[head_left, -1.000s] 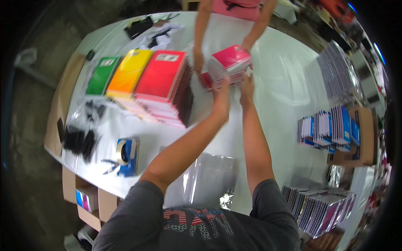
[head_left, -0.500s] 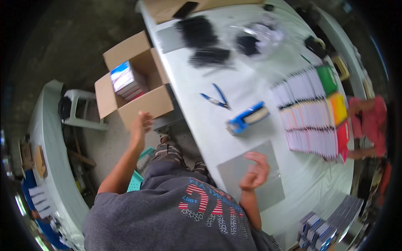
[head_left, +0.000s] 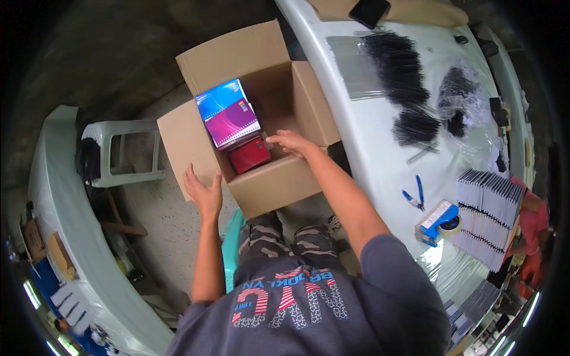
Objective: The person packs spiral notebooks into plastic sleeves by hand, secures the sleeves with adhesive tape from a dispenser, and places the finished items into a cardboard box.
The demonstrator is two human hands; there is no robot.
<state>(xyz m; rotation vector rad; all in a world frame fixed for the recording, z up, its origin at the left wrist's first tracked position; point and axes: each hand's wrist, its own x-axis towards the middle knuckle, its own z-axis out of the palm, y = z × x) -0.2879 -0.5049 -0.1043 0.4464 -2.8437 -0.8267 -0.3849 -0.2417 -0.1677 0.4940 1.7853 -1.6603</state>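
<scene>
Dk grey T-shirt (head_left: pixel 380 314), short slvs, R slv (head_left: pixel 392 252) plain, ending nr elbow. Big print (head_left: pixel 291 302) across shirt front: chunky block letters, pt red/white stripes, pt white star outlines on grey, plus sm. blue lettering toward the shirt's edge nr trousers (head_left: pixel 258 237). Trousers camo, dk brown/grey w/ paler patches. Forearms, L hand (head_left: pixel 205 193) & R hand (head_left: pixel 292 142) bare.

The left hand (head_left: pixel 205 193) is held with fingers (head_left: pixel 190 183) spread; the right hand (head_left: pixel 293 142) is extended leftward, its fingers loosely bent.
</scene>
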